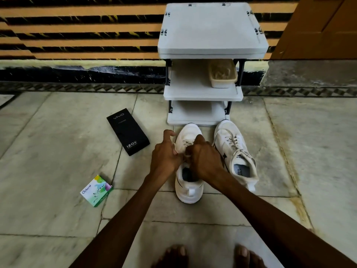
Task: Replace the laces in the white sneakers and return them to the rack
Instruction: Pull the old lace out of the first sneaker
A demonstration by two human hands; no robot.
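Observation:
Two white sneakers stand on the stone floor in front of a white three-tier rack. Both my hands work over the left sneaker. My left hand pinches a white lace that runs up from the eyelets. Over the tongue area, my right hand has its fingers curled on the lace and hides most of the lacing. The right sneaker stands beside it, laced, with a dark star mark on its side. Neither hand touches it.
A black phone box lies on the floor left of the sneakers. A small green and white carton lies nearer to me on the left. A beige tub sits on the rack's middle shelf. My bare toes show at the bottom edge.

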